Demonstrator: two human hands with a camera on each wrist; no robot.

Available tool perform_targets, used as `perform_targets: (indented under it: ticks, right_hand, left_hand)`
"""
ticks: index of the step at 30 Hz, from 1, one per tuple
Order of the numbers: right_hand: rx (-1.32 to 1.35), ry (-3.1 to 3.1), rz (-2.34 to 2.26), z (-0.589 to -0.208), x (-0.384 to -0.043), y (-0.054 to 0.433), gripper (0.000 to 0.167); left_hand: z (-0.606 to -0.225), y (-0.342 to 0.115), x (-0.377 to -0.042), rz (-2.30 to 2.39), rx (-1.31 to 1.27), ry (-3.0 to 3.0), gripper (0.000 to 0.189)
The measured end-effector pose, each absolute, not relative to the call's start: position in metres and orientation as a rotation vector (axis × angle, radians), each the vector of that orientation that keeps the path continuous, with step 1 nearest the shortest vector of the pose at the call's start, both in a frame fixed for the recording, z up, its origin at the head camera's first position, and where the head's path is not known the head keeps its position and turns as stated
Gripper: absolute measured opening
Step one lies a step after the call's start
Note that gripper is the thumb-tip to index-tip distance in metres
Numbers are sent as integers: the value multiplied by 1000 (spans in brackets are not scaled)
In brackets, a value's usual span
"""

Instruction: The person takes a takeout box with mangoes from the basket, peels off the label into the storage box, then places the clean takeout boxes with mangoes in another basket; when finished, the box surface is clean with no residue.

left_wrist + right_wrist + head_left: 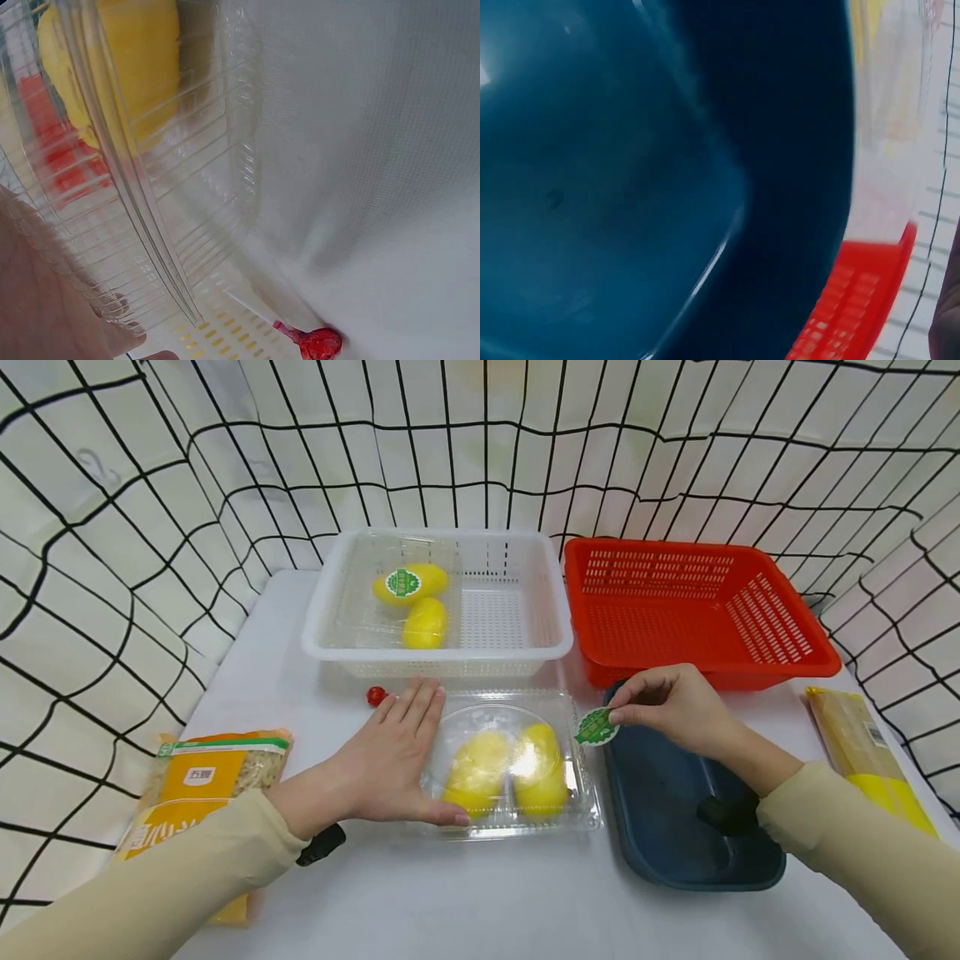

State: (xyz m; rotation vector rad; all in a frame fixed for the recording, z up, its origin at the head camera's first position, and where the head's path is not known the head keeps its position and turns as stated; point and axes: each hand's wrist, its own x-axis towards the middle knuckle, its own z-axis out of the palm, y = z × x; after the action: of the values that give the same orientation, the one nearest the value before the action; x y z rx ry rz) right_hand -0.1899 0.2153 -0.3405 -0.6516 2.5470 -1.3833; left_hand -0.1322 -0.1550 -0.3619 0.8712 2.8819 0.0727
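Observation:
A clear plastic clamshell box [589, 806] with two yellow mango-like fruits [542, 777] inside lies on the table, its lid down. Against its left side rests my left hand [386, 768], fingers straight, thumb by the front edge. Between right thumb and fingertips, my right hand [675, 706] pinches a green, scalloped round sticker [596, 727], just off the box's right edge. In the left wrist view the box's ribbed side [161, 217] and one yellow fruit [142, 67] show close up. The right wrist view catches only a sliver of the hand [946, 315]; the sticker is out of sight there.
Behind stands a white basket [510, 653] holding a similar box with a green sticker [402, 582]. Right of it is a red basket [652, 668]. A blue basin [652, 827] sits under my right arm. A red lollipop [377, 696] and food bags [198, 777] lie around; black wire mesh encloses the table.

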Motion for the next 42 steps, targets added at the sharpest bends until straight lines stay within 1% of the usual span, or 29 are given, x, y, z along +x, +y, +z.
perform_targets:
  ticks: [8,18,30,42]
  right_hand:
    - [-532,2510,-1355,-343,-197,246,17]
    - [-504,2579,-1163,-353,-215,279,19]
    - [-525,2508,-854,-363,-227,267,22]
    - [-527,2441,-789,-375,-232,258,21]
  left_hand:
    - [-360,-156,-132,66,857,2893,142]
    - [-359,-156,-133,69,856,2899,141]
    - [-363,-156,-131,87,852,2900,141]
    - [-364,-154,-132,92,868,2902,141]
